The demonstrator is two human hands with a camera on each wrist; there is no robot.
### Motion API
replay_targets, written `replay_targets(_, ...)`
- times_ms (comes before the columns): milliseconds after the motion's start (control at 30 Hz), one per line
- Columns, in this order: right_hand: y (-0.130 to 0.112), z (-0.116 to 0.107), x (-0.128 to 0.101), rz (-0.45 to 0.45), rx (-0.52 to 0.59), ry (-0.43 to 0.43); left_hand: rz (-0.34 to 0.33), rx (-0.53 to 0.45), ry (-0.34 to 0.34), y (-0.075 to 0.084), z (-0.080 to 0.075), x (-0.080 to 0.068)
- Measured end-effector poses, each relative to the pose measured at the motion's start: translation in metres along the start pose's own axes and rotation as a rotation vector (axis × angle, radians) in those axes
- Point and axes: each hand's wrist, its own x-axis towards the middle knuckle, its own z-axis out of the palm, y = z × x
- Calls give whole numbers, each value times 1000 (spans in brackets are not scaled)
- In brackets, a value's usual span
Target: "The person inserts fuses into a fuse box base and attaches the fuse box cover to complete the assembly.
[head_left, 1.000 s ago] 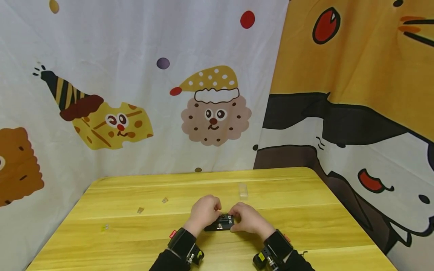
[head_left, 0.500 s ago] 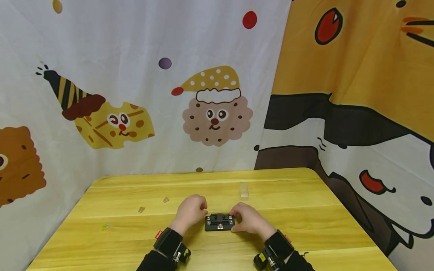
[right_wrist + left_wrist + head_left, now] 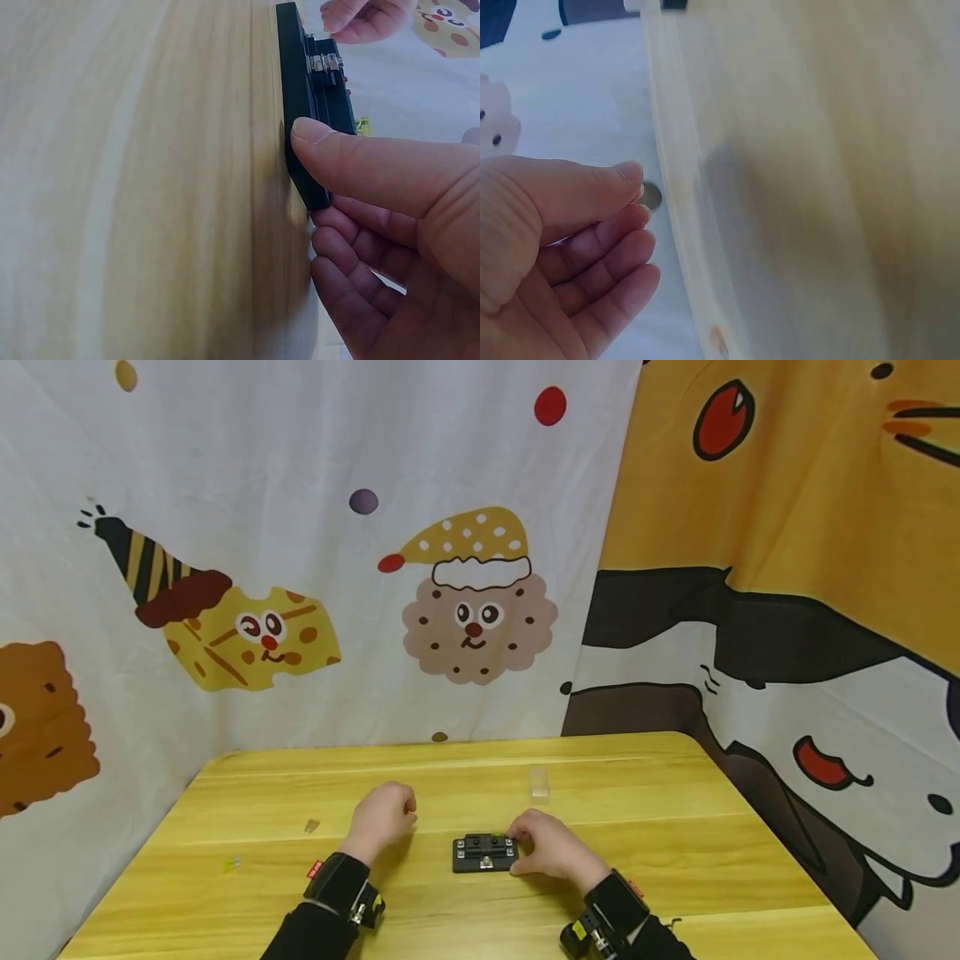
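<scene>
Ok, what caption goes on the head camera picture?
Right hand holds a black block on the yellow table; left hand hovers nearby.

yellow wooden table [image 3: 637, 793] across the lower frame; small clear plastic box [image 3: 537, 781] just right of centre; two tiny bits [image 3: 311, 825] [image 3: 232, 863] at lower left; cartoon-printed curtains [image 3: 300, 527] filling the background.
</scene>
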Motion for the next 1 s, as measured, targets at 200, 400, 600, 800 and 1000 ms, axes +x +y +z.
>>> replay_targets(200,2,2,0,10,4,-2,-37,54,-9,-21,-11,1)
replay_targets(400,1,1,0,15,7,-4,-32,123,8,-43,-17,5)
replay_targets(600,0,1,0,11,8,3,-5,138,13,-55,-21,6)
replay_targets(800,0,1,0,16,3,4,22,148,4,-62,-23,8)
replay_targets(1000,-1,1,0,22,5,-1,61,156,-12,-69,-23,15)
